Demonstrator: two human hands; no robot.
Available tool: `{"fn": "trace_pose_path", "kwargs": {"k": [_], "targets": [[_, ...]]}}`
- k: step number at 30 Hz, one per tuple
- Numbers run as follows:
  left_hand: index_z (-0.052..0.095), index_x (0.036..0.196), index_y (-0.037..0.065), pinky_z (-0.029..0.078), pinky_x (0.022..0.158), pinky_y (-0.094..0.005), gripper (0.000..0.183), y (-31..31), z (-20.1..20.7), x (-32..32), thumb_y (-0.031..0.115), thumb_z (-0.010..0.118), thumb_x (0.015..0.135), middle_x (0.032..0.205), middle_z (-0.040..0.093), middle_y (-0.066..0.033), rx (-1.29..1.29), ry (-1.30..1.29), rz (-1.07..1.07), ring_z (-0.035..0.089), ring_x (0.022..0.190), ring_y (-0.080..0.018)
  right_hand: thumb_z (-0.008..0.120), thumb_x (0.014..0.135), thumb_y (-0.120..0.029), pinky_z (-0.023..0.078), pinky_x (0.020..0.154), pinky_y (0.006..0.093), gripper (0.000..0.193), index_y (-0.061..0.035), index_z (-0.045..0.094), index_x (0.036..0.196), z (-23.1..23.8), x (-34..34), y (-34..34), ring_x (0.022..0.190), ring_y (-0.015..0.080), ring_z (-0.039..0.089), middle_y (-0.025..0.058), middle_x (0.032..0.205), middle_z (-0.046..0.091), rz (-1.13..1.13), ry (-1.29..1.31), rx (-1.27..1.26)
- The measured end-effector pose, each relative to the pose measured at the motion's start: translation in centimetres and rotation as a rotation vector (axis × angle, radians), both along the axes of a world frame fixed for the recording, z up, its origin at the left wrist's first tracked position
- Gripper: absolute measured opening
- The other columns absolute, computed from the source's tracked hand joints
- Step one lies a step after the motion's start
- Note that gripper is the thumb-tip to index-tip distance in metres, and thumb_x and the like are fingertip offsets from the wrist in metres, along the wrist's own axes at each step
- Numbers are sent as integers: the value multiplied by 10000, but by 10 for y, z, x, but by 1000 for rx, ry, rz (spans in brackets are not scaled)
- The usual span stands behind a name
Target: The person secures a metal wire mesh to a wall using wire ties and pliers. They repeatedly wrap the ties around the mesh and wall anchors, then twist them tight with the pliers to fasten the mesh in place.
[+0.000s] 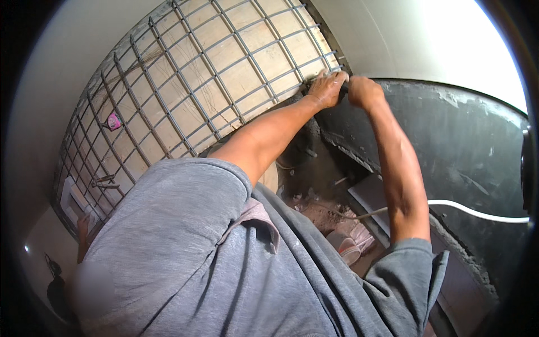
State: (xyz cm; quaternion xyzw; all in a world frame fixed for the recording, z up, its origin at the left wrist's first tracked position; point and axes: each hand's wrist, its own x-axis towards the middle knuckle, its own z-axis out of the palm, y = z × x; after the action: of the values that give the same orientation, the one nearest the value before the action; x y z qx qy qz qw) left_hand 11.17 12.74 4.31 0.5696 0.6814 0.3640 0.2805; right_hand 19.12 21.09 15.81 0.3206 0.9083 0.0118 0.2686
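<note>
A grid of steel reinforcing bars [193, 90] lies over pale boards at the upper left. At the grid's right corner, by the top of a dark wall, my left hand [327, 90] is closed with its fingers bent. Close beside it, on the right, my right hand [365, 92] makes a fist. A short dark piece [344, 90] shows between the two hands; its kind cannot be told, and what each hand grips is hidden.
A pink tape measure [114, 122] and a plier-like tool [105, 181] lie on the grid. Another person's hand [83, 226] rests at the far left. Below are rubble [320, 213] and pinkish sacks [351, 238]. A white cable [477, 211] crosses the dark wall [449, 140].
</note>
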Motion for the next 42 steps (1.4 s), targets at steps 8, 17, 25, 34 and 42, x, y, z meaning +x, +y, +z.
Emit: {"fn": "trace_pose_path", "kwargs": {"k": [8,17,25,34,42], "targets": [[514,1172,63,415,992,-478,456,-29,-19,19,136,680,754,1193,571,-118,419,168,-133,510,1223,-339,699,747,-72,498,577,358,56,-37,695,791,-14,20,-21,654,184,643,105,728,681,-801,-232,-884],[525,1058,35,448,886,-475,317,-10,-8,15,18,583,747,1094,568,-181,396,123,-107,556,1074,-387,595,816,-172,471,784,393,261,-38,651,1033,9,30,-70,927,265,617,97,951,649,67,147,498],[508,1145,53,428,933,-487,398,-4,13,25,28,611,762,1196,534,-206,232,50,188,516,1160,-374,565,855,-146,553,771,446,220,-75,694,1019,31,-10,-22,932,306,697,154,975,708,8,-123,101],[602,1030,127,490,799,-449,261,-4,5,2,133,648,773,888,674,-182,220,-101,72,631,903,-393,592,802,-158,560,801,412,238,-68,721,980,38,-22,-52,946,325,696,198,1002,704,-104,-166,79],[490,1156,129,259,1092,-526,439,-30,27,29,125,699,770,1148,604,-115,158,2,210,538,1197,-294,766,603,-116,533,530,378,160,-15,702,709,15,-25,-5,588,222,672,122,674,689,-325,-341,-371]]}}
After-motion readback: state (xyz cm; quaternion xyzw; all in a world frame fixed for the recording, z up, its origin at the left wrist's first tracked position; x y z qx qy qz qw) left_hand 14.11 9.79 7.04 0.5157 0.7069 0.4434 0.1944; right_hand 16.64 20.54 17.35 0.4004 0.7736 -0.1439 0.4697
